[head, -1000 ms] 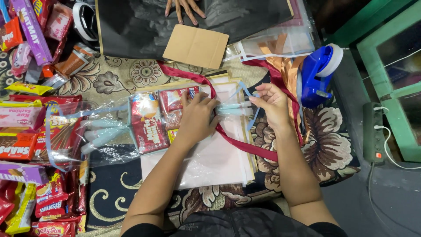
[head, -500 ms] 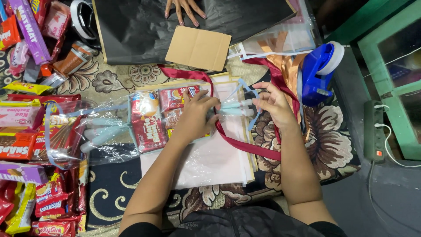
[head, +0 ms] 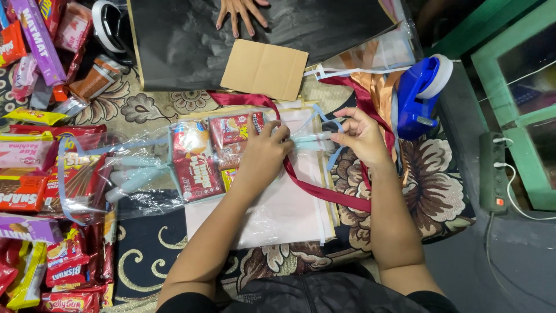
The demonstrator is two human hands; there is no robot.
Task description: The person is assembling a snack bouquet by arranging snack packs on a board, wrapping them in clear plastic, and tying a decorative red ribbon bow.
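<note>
My left hand (head: 265,155) presses down on a clear plastic bag (head: 214,156) packed with red snack packets, fingers pinching its right end. My right hand (head: 360,136) pinches the pale blue ribbon handle (head: 324,138) at the bag's mouth, just to the right of my left hand. Under both hands lies a stack of flat clear bags (head: 278,208) with a dark red ribbon (head: 324,191) looped across it. Everything rests on a floral patterned mat (head: 428,191).
Several snack packets (head: 35,191) are piled along the left edge. A brown cardboard piece (head: 263,68) lies on a black sheet (head: 289,29), where another person's hand (head: 240,10) rests. A blue tape dispenser (head: 420,95) sits right; a power strip (head: 493,171) lies by a green frame.
My two hands have moved slightly closer together at the bag's mouth, and the right hand has shifted its pinch on the blue ribbon. The other person's hand stays put.
</note>
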